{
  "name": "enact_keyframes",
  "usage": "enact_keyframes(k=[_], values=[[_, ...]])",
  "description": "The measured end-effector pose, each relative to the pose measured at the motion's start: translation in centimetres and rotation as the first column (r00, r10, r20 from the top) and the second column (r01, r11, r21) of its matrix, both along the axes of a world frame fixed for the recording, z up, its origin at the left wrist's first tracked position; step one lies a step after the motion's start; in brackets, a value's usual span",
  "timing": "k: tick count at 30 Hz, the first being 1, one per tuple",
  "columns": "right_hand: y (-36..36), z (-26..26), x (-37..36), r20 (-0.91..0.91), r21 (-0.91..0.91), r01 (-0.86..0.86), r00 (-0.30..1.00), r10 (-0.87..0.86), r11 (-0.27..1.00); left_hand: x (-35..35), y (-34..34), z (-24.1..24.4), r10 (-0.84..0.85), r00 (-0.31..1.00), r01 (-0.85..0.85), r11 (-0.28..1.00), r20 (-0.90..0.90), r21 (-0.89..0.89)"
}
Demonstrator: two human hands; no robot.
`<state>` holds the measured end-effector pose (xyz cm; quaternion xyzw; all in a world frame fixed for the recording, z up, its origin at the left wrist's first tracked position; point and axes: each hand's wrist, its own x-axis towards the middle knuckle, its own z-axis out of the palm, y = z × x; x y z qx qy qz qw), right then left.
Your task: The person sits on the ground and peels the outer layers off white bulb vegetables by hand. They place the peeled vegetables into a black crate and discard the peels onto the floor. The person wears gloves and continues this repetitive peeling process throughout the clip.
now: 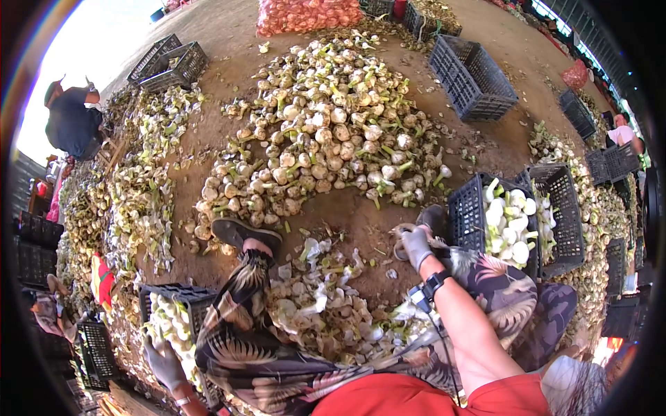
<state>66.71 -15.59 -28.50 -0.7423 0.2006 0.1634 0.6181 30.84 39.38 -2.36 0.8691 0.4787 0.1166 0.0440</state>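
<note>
My left hand [165,363], in a grey glove, is at the near side of a black plastic crate [200,307]. Its fingers are apart and I see nothing in them. White trimmed garlic bulbs [171,325] fill that crate. By my right shoe, my right hand [416,247], also gloved, is closed around a small curved tool [400,230]; its exact kind is unclear. Peeled garlic skins [322,312] lie on the ground between my legs. Ahead of my feet rises a large heap of unpeeled garlic bulbs [322,135] with cut green stems.
To the right, a blue-black crate [464,213] holds clean garlic bulbs [510,223], beside another crate [562,218]. A dark crate [471,78] stands beyond the heap. Red mesh sacks [309,15] are at the back. A person [73,119] sits at left among garlic waste.
</note>
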Motion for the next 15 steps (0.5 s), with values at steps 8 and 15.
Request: enact_keyframes(k=[8,15], values=[[4.8,-2.3,12.5,0.258,-0.631,-0.033,0.933,0.25,0.775,13.1,-13.8,-2.5,0.047,0.866,0.248,0.824,0.497,-0.509],[7.0,-3.2,13.9,0.196,-0.671,-0.007,0.962,0.187,0.741,22.2,-23.8,-8.8,-0.489,0.763,0.625,0.393,0.422,-0.674]])
